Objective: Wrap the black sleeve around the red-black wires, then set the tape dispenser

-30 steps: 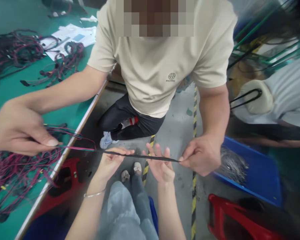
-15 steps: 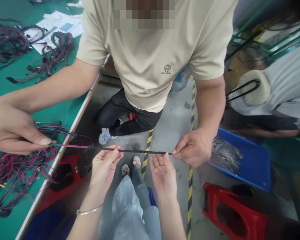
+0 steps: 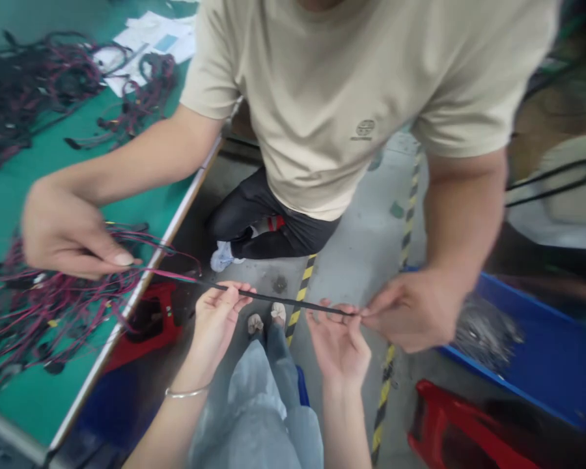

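Note:
A thin black cable sleeve point(image 3: 293, 301) stretches across in front of me, with red and dark wires point(image 3: 170, 274) coming out of its left end. My left hand point(image 3: 218, 322) pinches the sleeve near that end between thumb and fingers. Close to the sleeve's right end, my right hand point(image 3: 339, 345) has its thumb and fingertips on it, palm turned up. A co-worker's hand point(image 3: 73, 234) at the left grips the wires. The co-worker's other hand point(image 3: 415, 312) pinches the sleeve's right tip, right beside my right fingers.
On the green table point(image 3: 127, 176) at the left lie tangled wire harnesses point(image 3: 78, 306) and papers point(image 3: 176, 32). The co-worker point(image 3: 312, 130) sits facing me. A blue bin point(image 3: 551, 365) with grey parts and a red stool point(image 3: 459, 423) stand at the right.
The view has shifted, so most things appear farther right or lower. The sleeve now slopes down more to the right. Both my hands and the co-worker's hands keep their holds.

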The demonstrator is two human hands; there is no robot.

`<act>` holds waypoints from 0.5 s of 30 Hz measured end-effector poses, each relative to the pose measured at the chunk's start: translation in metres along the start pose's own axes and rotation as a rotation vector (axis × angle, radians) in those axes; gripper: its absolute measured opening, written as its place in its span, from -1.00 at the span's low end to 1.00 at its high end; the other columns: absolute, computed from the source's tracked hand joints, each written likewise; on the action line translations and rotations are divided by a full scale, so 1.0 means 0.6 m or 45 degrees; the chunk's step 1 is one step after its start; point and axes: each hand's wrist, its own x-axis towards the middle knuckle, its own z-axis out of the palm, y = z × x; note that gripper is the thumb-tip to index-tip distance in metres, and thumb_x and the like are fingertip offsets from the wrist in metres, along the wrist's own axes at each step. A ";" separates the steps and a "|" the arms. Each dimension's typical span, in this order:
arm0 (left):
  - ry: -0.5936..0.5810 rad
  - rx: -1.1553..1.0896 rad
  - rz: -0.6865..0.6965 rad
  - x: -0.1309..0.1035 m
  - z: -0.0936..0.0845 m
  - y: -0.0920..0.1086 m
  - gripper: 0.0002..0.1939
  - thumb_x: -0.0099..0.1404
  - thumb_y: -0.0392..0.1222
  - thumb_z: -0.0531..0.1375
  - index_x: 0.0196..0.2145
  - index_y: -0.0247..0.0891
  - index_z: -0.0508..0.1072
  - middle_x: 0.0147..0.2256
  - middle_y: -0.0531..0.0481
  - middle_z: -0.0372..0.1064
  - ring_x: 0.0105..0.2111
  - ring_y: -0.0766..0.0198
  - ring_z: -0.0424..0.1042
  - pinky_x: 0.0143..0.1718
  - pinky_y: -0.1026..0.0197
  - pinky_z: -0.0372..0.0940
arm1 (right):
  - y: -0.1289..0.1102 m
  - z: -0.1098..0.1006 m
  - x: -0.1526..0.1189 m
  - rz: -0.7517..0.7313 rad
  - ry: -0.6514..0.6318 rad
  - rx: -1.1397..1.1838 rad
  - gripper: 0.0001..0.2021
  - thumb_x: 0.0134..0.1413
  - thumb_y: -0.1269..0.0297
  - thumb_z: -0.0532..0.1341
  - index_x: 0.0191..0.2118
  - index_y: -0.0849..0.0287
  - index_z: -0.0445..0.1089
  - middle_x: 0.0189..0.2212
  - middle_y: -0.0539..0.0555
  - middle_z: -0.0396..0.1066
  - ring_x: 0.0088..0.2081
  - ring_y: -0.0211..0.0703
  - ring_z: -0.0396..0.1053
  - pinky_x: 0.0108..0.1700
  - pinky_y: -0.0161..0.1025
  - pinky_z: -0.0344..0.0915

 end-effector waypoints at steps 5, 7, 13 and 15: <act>0.202 -0.198 0.005 -0.006 -0.014 0.037 -0.73 -0.16 -0.22 0.41 -0.47 -0.35 0.49 -0.45 -0.01 0.46 -0.43 0.34 0.47 -0.42 0.39 0.38 | 0.020 0.002 -0.016 0.187 0.042 -0.064 -0.71 -0.13 0.12 0.28 -0.19 -0.14 0.40 -0.19 -0.08 0.42 -0.19 -0.17 0.35 -0.16 -0.12 0.25; 0.280 -0.286 0.031 -0.005 -0.017 0.053 -0.76 -0.11 -0.25 0.39 -0.44 -0.35 0.48 -0.43 0.00 0.46 -0.42 0.37 0.46 -0.40 0.40 0.37 | 0.033 0.009 -0.021 0.301 0.012 -0.129 -0.64 -0.15 0.10 0.28 -0.13 -0.12 0.38 -0.16 -0.02 0.40 -0.18 -0.14 0.35 -0.16 -0.10 0.27; 0.336 -0.352 0.059 0.000 -0.028 0.093 -0.84 0.00 -0.30 0.33 -0.40 -0.35 0.47 -0.43 0.02 0.44 -0.45 0.41 0.45 -0.41 0.42 0.35 | 0.045 0.038 -0.045 0.456 -0.190 -0.682 -0.66 -0.17 0.14 0.31 -0.18 0.04 0.42 -0.28 0.08 0.44 -0.32 -0.17 0.38 -0.27 -0.18 0.31; 0.277 -0.296 0.039 0.003 -0.030 0.102 -0.77 -0.02 -0.26 0.34 -0.35 -0.35 0.48 -0.43 0.00 0.44 -0.46 0.40 0.44 -0.42 0.40 0.35 | 0.040 0.060 -0.055 0.344 -0.384 -1.147 -0.69 -0.17 0.19 0.32 -0.21 0.12 0.45 -0.34 0.10 0.46 -0.36 -0.19 0.36 -0.29 -0.23 0.30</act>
